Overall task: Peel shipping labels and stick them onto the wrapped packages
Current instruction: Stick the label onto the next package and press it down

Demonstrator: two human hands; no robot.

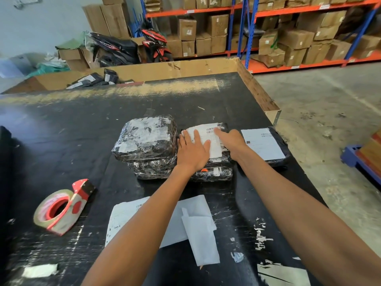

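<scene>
Tape dispenser (62, 207) sits nr the worktop's (61, 129) left edge, well apart from the work. Mid-worktop: stack of black wrapped pkgs; the left top pkg (145, 138) has no label yet, just glare and tape. Beside it, touching, the pkg being labelled (214, 162), w/ shipping label (208, 139) lying on top, barcode end toward the far edge, long axis running near-to-far.

Left hand (192, 149) lies flat on the label's left half, fingers straight and spread, pressing, not gripping. Right hand (229, 140) presses the right side, index finger stretched toward the barcode corner; holds nothing. Both hands are on the label, so neither needs to reach.

Looks like smoothing-down stage. Right of that, nr the worktop's right edge, a pkg already labelled (266, 144). Near edge: loose label sheets and backing paper (198, 228) under the forearms.
</scene>
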